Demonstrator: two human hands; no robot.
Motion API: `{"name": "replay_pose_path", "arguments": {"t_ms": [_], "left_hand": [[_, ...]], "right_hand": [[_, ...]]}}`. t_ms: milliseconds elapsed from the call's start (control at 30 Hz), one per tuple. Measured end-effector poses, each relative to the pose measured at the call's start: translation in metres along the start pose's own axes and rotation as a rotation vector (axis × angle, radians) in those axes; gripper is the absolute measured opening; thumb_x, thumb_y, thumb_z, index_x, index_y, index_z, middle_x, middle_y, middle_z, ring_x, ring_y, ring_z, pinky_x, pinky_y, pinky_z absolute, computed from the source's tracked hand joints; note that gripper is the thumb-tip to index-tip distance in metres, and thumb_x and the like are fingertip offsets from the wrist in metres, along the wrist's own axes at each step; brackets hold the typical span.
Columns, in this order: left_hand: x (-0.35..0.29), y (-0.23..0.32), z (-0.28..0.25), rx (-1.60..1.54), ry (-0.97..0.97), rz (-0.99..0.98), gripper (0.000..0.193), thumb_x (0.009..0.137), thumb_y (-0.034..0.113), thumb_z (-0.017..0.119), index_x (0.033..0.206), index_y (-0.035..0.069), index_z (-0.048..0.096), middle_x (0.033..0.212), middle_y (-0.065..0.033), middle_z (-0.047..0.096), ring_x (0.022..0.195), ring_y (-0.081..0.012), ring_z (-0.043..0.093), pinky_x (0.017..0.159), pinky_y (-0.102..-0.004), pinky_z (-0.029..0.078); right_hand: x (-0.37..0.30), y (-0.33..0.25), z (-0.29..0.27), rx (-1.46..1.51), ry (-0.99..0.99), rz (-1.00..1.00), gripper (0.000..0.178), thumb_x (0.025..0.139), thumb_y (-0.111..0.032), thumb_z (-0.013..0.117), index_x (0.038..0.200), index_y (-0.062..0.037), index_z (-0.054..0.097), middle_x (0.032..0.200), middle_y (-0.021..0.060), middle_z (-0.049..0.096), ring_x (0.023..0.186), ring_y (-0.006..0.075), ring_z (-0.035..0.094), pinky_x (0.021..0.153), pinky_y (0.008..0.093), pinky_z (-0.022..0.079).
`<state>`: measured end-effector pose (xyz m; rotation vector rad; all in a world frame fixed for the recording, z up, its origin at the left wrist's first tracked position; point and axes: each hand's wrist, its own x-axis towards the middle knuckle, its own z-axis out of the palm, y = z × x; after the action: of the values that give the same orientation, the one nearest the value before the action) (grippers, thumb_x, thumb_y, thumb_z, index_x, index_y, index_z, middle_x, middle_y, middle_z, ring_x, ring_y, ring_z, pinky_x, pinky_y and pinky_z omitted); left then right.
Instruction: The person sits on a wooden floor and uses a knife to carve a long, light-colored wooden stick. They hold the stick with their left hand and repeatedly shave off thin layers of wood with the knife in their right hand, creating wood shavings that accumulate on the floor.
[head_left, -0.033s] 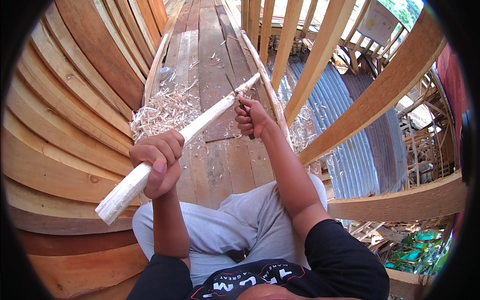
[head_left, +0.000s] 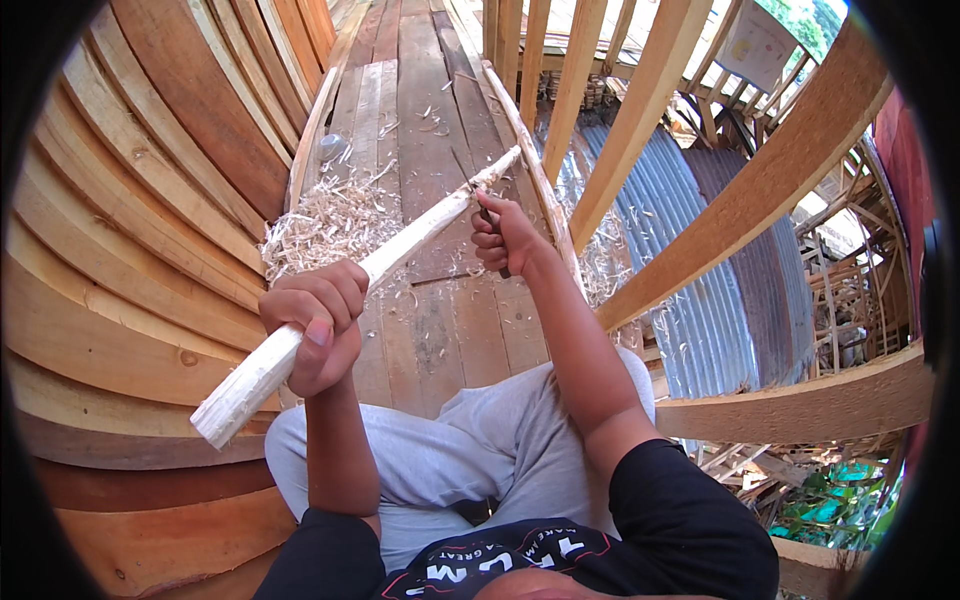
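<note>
A pale, peeled wooden stick slants from near my left side up to the far right, thick at the near end and thinner at the far one. My left hand is wrapped round its thick part, with the butt sticking out below the fist. In my right hand a dark-handled knife is gripped. Its thin blade crosses the stick close to the narrow end and appears to touch the wood there. Most of the knife's handle is hidden by my fingers.
Curled wood shavings lie heaped on the plank floor, with a small clear container beyond them. A wall of stacked boards rises at left. Wooden railing slats stand at right, above corrugated metal roofing.
</note>
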<state>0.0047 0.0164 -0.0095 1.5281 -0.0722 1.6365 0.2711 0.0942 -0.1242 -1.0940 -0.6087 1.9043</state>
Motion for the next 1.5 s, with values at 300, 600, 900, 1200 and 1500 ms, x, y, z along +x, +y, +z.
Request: {"name": "replay_pose_path", "arguments": {"t_ms": [300, 600, 900, 1200, 1500], "left_hand": [[-0.001, 0.001, -0.003, -0.012, 0.005, -0.002, 0.032, 0.077, 0.015, 0.057, 0.056, 0.013, 0.033, 0.048, 0.0, 0.035, 0.044, -0.0134, 0.03, 0.052, -0.0315, 0.026], [-0.001, 0.0, -0.006, -0.015, 0.023, -0.013, 0.032, 0.078, 0.018, 0.058, 0.057, 0.014, 0.033, 0.049, 0.0023, 0.034, 0.046, -0.012, 0.029, 0.054, -0.0308, 0.026], [0.0, -0.004, -0.011, -0.048, 0.028, 0.031, 0.034, 0.077, 0.015, 0.057, 0.054, 0.013, 0.032, 0.046, 0.0002, 0.035, 0.042, -0.0124, 0.028, 0.048, -0.0314, 0.026], [-0.002, -0.008, -0.033, -0.065, 0.101, 0.021, 0.031, 0.079, 0.017, 0.054, 0.057, 0.015, 0.031, 0.047, 0.0025, 0.032, 0.044, -0.0119, 0.027, 0.052, -0.031, 0.027], [-0.005, -0.007, -0.036, -0.061, 0.1, 0.035, 0.031, 0.08, 0.017, 0.054, 0.059, 0.015, 0.031, 0.048, 0.0028, 0.031, 0.045, -0.0113, 0.027, 0.053, -0.0305, 0.027]], "right_hand": [[0.008, 0.014, 0.015, -0.954, 0.698, -0.602, 0.074, 0.089, -0.068, 0.051, 0.066, 0.0025, 0.06, 0.06, 0.0152, 0.057, 0.06, 0.0285, 0.057, 0.059, 0.0419, 0.043], [0.009, 0.016, 0.03, -0.876, 0.709, -0.47, 0.079, 0.094, -0.069, 0.036, 0.066, 0.003, 0.053, 0.064, 0.019, 0.057, 0.065, 0.0356, 0.056, 0.064, 0.0464, 0.042], [-0.006, -0.003, 0.018, -0.137, 0.102, 0.061, 0.063, 0.097, -0.063, 0.038, 0.057, -0.0154, 0.028, 0.047, -0.0051, 0.023, 0.036, 0.0088, 0.017, 0.034, 0.0285, 0.014], [-0.031, -0.012, 0.042, -0.48, 0.058, -0.215, 0.06, 0.098, -0.056, 0.043, 0.058, -0.0121, 0.045, 0.048, -0.0073, 0.027, 0.037, 0.0063, 0.02, 0.036, 0.0258, 0.014], [-0.064, -0.049, 0.019, -0.505, 0.335, -0.453, 0.053, 0.097, -0.056, 0.048, 0.09, -0.0043, 0.06, 0.06, -0.0035, 0.042, 0.044, 0.0056, 0.035, 0.039, 0.0229, 0.026]]}}
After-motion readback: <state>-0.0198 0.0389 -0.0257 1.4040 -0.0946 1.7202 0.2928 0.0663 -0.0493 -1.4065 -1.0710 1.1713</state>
